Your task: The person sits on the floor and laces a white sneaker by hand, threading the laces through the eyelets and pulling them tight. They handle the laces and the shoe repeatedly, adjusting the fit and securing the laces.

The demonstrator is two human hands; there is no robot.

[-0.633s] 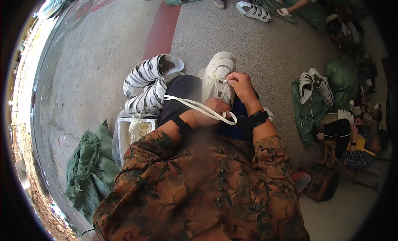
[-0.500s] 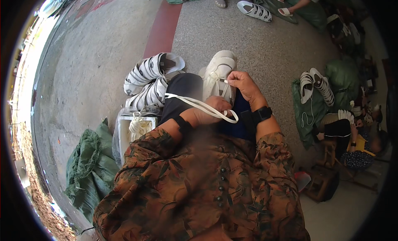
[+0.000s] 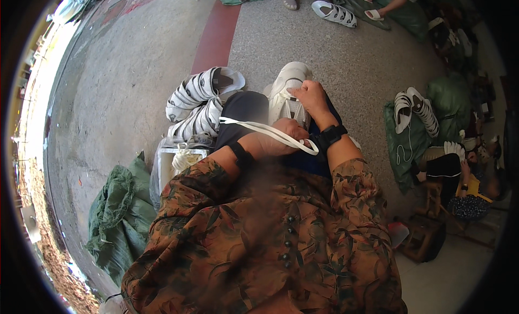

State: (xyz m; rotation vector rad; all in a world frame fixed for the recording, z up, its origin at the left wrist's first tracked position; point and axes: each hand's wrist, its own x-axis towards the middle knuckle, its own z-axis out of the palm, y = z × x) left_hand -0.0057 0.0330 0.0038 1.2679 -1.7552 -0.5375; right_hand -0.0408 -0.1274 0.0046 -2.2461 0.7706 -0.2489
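Across left hand (image 3: 287, 129): flat white lace (image 3: 262, 128); beyond, rounded mesh shoe (image 3: 284, 102).

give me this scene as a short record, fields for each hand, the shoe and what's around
left hand: by the ankle end of the cream sneaker, a loose white shoelace across it
right hand: at the sneaker's lacing
sneaker: toe pointing away from the person
left side: striped shoe uppers, white box of shoelaces, crumpled green sack
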